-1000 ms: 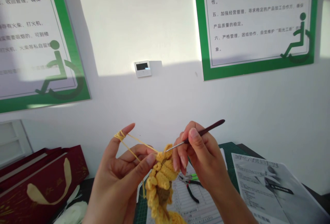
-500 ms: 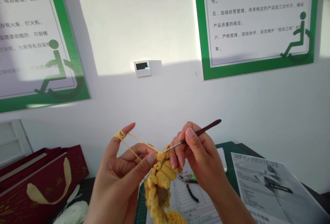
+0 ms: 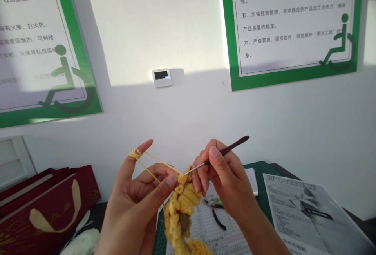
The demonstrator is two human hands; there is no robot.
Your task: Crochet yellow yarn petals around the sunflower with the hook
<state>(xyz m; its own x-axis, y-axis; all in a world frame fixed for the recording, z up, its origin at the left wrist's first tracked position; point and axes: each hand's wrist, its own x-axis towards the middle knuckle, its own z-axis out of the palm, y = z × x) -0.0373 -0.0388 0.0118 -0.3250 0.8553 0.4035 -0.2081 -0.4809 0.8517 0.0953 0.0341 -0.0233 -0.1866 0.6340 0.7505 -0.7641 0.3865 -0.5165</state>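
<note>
Between my hands hangs a yellow crochet piece (image 3: 179,204) with thick, bumpy stitches. My left hand (image 3: 141,194) pinches its top edge between thumb and fingers. Yellow yarn (image 3: 160,160) is wound round the raised left index finger and runs down to the stitches. My right hand (image 3: 225,174) grips a crochet hook (image 3: 235,144) with a dark red handle, held much like a pen. The hook's metal tip is at the top stitches, and some right fingertips rest by the piece. Below lies more yellow yarn (image 3: 199,247), partly cut off by the frame.
Pliers (image 3: 217,216) lie on a printed sheet (image 3: 217,235) over a green cutting mat (image 3: 260,169). To the right is a paper leaflet (image 3: 311,212). Dark red gift bags (image 3: 58,204) stand at left, near a white bundle (image 3: 84,243). Behind is a wall with green-framed posters (image 3: 235,75).
The hook and my right hand have shifted slightly left, with the tip still at the top stitches. My left hand keeps nearly the same hold.
</note>
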